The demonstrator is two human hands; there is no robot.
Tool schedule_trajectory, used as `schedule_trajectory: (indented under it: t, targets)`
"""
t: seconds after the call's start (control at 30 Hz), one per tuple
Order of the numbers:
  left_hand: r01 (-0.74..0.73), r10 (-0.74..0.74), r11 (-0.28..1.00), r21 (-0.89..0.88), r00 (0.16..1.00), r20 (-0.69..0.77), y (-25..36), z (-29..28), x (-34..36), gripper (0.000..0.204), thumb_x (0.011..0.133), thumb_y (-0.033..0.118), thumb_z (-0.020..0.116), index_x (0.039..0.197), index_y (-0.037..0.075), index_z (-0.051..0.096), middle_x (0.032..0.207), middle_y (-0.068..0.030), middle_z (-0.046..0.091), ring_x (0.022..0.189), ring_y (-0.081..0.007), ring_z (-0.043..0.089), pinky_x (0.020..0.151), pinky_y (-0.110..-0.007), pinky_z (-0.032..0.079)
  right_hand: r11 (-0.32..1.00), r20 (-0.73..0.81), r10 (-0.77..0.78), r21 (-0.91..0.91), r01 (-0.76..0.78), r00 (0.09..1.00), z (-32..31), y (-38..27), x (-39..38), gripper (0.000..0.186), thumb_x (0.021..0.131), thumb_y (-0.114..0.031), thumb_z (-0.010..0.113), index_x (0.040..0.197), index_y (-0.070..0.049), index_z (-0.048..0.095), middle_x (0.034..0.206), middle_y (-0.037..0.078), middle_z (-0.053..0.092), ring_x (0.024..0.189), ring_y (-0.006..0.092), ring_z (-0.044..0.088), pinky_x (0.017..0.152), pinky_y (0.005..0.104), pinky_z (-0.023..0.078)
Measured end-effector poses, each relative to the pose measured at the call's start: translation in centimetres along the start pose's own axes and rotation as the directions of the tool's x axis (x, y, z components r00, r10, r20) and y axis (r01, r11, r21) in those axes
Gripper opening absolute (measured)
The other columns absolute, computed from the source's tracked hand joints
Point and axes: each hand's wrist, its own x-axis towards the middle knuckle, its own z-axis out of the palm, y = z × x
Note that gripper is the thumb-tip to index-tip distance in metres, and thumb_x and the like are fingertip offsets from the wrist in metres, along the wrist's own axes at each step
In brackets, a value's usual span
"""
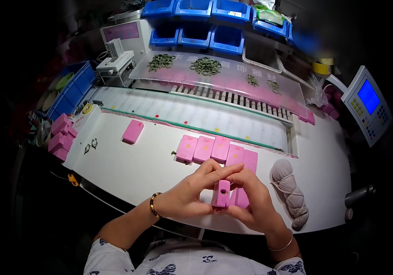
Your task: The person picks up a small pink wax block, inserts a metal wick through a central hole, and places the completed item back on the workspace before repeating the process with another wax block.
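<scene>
Head view | left hand (188, 190) and right hand (255, 196) are jointly pinching a pink block (223, 198) over the near side of the white table (127, 176) | row of pink blocks (204, 150) is lying just beyond | grey bundle (291, 195) is resting to the right

Row of blocks (204, 149) on table (123, 172), bins (226, 47) behind, cloth bundle (289, 191) right.
</scene>
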Motion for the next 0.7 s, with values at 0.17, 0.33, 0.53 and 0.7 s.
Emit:
schedule_trajectory:
  t: [0.17, 0.33, 0.53, 0.7]
  targets:
    - [-0.018, 0.019, 0.998, 0.053, 1.0, -0.015, 0.4, -0.9, -0.1, 0.089, 0.076, 0.006, 0.077, 0.148, 0.005, 0.024, 0.117, -0.009, 0.045, 0.11, -0.0169, 0.046, 0.098, -0.03, 0.04, 0.956, -0.012, 0.134, 0.263, -0.126, 0.991, -0.5, -0.5, -0.6, 0.051, 0.078, -0.003, 0.073, 0.123, 0.0, 0.049, 0.112, 0.012, 0.056, 0.107, 0.021, 0.057, 0.089, 0.0306, 0.051]
    - [-0.058, -0.063, 0.963, -0.263, 0.9, -0.431, -1.3, 1.5, 0.2, 0.049, 0.072, 0.004, 0.079, 0.109, 0.006, 0.048, 0.116, -0.0104, 0.047, 0.107, -0.0161, 0.05, 0.095, -0.03, 0.042, 0.702, -0.174, 0.411, 0.687, -0.189, 0.895, 0.3, 1.6, -0.6, 0.046, 0.091, 0.0, 0.056, 0.134, 0.007, 0.04, 0.124, 0.013, 0.054, 0.11, 0.0173, 0.056, 0.096, 0.0282, 0.045]
    - [-0.152, -0.027, 0.931, -0.333, 0.879, -0.476, -0.8, 4.9, 0.5, 0.05, 0.073, 0.018, 0.082, 0.108, 0.008, 0.048, 0.114, -0.0092, 0.042, 0.108, -0.0147, 0.047, 0.089, -0.03, 0.044, 0.721, -0.149, 0.457, 0.639, -0.267, 0.877, 0.1, 1.6, -0.7, 0.035, 0.091, 0.003, 0.052, 0.125, 0.004, 0.051, 0.113, 0.009, 0.061, 0.102, 0.0125, 0.058, 0.09, 0.0252, 0.047]
    - [0.058, -0.377, 0.521, -0.851, 0.911, -0.169, -2.4, 4.2, 0.1, 0.043, 0.086, 0.024, 0.069, 0.117, 0.006, 0.044, 0.109, -0.0056, 0.052, 0.1, -0.0129, 0.055, 0.087, -0.029, 0.048, 0.922, -0.087, 0.258, 0.319, -0.218, 0.962, -0.9, 1.4, -0.1, 0.037, 0.082, 0.003, 0.06, 0.119, 0.0, 0.058, 0.107, 0.009, 0.061, 0.099, 0.018, 0.058, 0.09, 0.0291, 0.044]
